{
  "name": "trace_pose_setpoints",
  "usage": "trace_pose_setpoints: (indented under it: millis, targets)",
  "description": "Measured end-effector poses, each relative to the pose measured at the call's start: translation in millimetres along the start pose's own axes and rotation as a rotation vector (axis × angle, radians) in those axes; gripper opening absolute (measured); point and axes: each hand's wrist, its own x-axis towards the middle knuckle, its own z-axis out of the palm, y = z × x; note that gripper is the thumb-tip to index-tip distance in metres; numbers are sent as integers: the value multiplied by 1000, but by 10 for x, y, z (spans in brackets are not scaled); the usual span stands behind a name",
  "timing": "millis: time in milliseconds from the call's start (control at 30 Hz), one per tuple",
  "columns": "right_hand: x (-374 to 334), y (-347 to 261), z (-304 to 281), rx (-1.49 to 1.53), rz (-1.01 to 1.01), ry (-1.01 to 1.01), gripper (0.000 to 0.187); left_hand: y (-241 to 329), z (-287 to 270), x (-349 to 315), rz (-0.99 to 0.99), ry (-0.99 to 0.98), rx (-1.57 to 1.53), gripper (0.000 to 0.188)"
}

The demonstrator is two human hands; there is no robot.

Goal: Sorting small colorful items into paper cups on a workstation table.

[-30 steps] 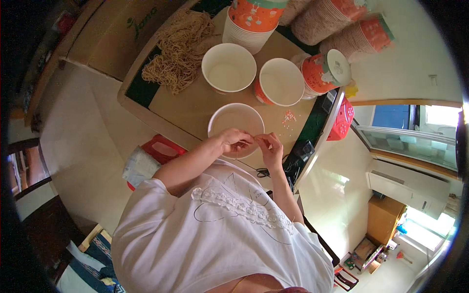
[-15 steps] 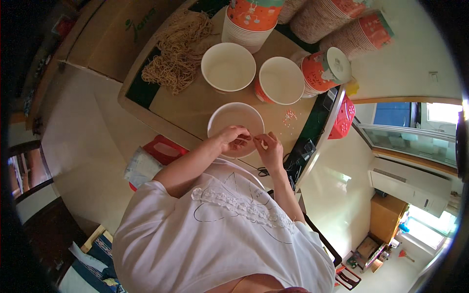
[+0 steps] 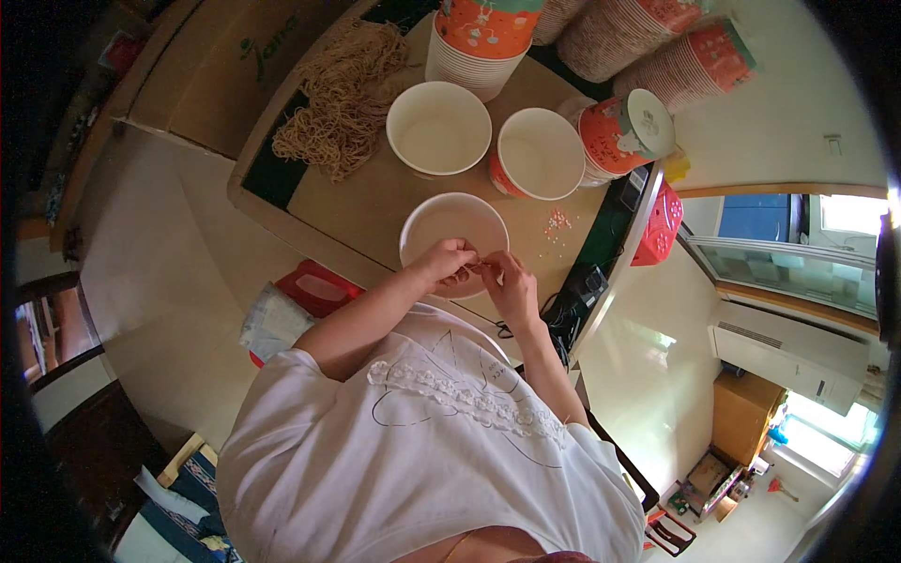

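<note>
Both hands meet over the near rim of the nearest bowl [image 3: 453, 235], a white paper bowl on the brown tabletop [image 3: 375, 202]. The left hand [image 3: 445, 263] is curled, its fingers pinched together on something small and thin — too small to tell what. The right hand [image 3: 508, 280] is closed the same way, fingertips touching those of the left, so the two seem to share one little item between them. Compared with a second ago the hands have barely shifted: they were already joined at this bowl's edge, and only the fingers have worked a little closer. That suggests fiddly finger work that is not yet finished. Farther off stand two more empty bowls [image 3: 438, 127] side by side, a heap of dry noodles [image 3: 338, 98] at the far left, and stacks of orange cups [image 3: 483, 38] beyond. A few small crumbs [image 3: 557, 223] lie to the right.
</note>
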Motion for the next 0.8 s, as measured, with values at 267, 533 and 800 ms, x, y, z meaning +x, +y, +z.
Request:
trace_pose_setpoints:
  millis: [267,533,800]
  targets:
    - [3,41,7,38,19,-21,7,-30,-19,11,88,49,154,8]
    - [1,-92,-31,12,30,-40,11,-43,-7,4,188,57,149,9]
    - [-29,102,63,1,-91,44,9,123,35,-143,73,39,52,23]
